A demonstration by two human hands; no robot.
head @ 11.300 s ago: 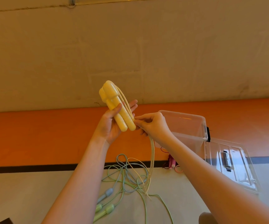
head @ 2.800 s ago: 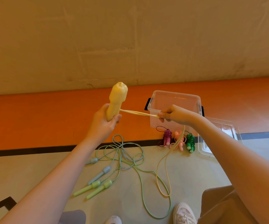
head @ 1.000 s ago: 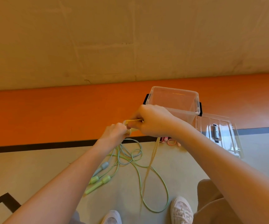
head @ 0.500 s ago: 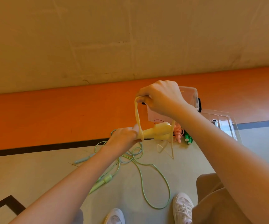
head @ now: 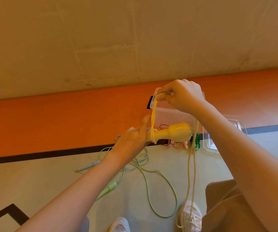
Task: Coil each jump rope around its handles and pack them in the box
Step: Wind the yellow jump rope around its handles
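My left hand (head: 133,139) grips the thin end of the yellow jump rope handles (head: 173,132), held level and pointing right. My right hand (head: 183,96) is raised above them and pinches the yellow cord (head: 153,114), which runs down to a turn around the handles. The rest of the cord (head: 191,173) hangs from the right hand down to my shoe. Behind my hands stands the clear plastic box (head: 171,116), partly hidden. Coiled green (head: 196,142) and pink (head: 184,144) ropes lie in front of it.
Loose green and blue jump ropes (head: 145,166) lie tangled on the floor, their handles (head: 108,189) to the left. The clear lid (head: 225,131) lies right of the box. An orange band (head: 51,121) runs along the wall. My shoes (head: 189,216) are at the bottom edge.
My right hand has lifted the cord a little higher over the handles. The handles have stayed level in my left hand, and the hanging cord now falls straighter.
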